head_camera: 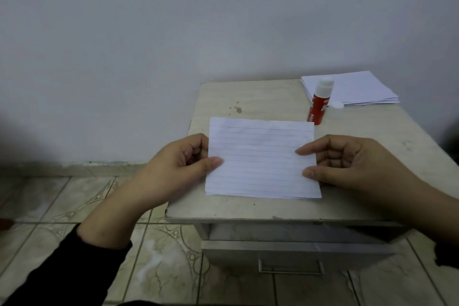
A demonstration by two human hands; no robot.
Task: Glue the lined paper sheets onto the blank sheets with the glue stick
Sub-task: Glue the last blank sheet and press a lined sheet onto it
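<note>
A lined paper sheet (260,156) is held above the small table (372,151), lined side up; a second edge shows under its lower border. My left hand (181,159) pinches its left edge, thumb on top. My right hand (347,164) pinches its right edge, thumb and forefinger on top. A red glue stick (319,104) stands upright behind the sheet with its white top showing, and its small white cap (337,105) lies beside it. A stack of white sheets (355,89) lies at the table's back right corner.
The table stands against a plain wall (173,32) and has a metal drawer (293,253) with a handle below its front edge. Tiled floor (74,201) lies to the left. Dark stains (237,107) mark the tabletop behind the sheet.
</note>
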